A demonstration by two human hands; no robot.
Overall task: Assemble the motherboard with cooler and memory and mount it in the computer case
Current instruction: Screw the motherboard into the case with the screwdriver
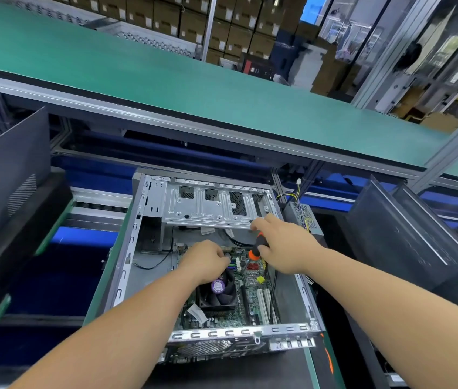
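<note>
Factory assembly line: green conveyor belt [166,77], stacked cartons [222,26] behind

No legible text anywhere. Cooler fan [218,290] in computer case [292,329]: round purple hub sticker [218,286], print too small/blurred to read. Just below-left of fan: white label [197,313] on motherboard [253,279], blank or unreadable. Above fan, under drive cage [208,209]: small white tags, no chars resolvable. Far beyond fan, top of view: cardboard boxes [222,23] w/ white labels, too distant to read.
</note>
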